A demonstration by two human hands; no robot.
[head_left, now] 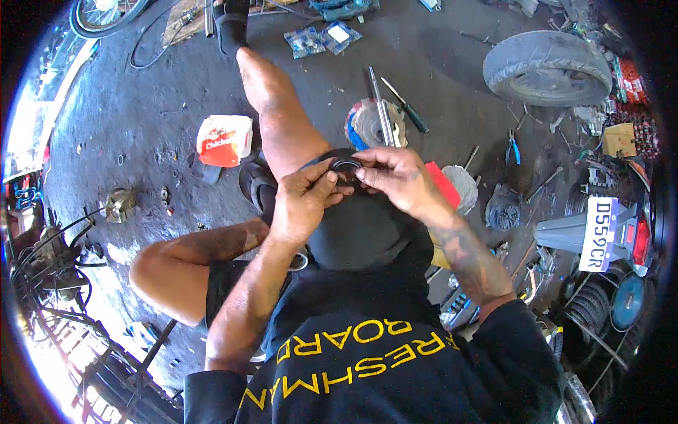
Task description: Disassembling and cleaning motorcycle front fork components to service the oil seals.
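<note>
A small dark ring (347, 163) is held over my lap between both hands. My left hand (306, 198) grips its left side, thumb on top and fingers bent. My right hand (401, 182) pinches the right side with thumb and index finger. The ring's underside is hidden by my fingers and is hard to make out against the black cloth on my lap. Just beyond my hands, a metal shaft (376, 95) lies across a round disc-like piece (357, 124), with a green-handled screwdriver (413, 114) beside it.
A loose tire (544, 67) lies upper right, near blue-handled pliers (513, 145). Right are a red bag (441, 184) and tail piece with plate (551, 234). A red-and-white paper bag (223, 141) lies left of my outstretched leg. Metal frames and parts (53, 268) crowd the left edge.
</note>
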